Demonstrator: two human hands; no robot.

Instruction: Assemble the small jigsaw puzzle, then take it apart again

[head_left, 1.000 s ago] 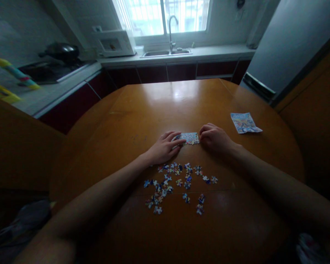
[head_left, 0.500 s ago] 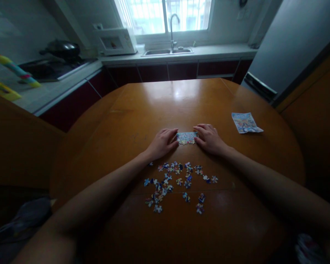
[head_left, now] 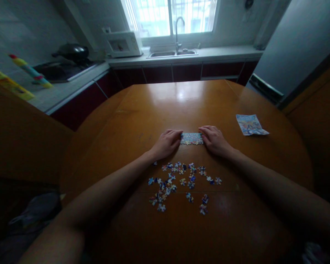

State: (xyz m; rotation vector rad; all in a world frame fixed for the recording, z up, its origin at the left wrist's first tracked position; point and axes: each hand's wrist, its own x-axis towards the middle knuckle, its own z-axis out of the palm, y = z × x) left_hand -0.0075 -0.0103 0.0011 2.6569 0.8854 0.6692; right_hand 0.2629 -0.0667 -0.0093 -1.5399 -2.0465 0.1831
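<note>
The left hand (head_left: 167, 143) is half curled beside the left end of the joined puzzle strip (head_left: 191, 138); its grip I cannot tell. Nearer, many loose pieces (head_left: 183, 182) lie on the tabletop (head_left: 222, 99), so much seems left to join. The strip's near edge is jagged, perhaps unfinished. The right hand (head_left: 213, 140), half curled, is at the other end, its grip also unclear.

Over the feed I log one wooden table (head_left: 176, 117), rounded at the sides. On it I list one part-assembled jigsaw (head_left: 191, 138), loose puzzle pieces (head_left: 167, 191), one creased printed sheet (head_left: 250, 124).
</note>
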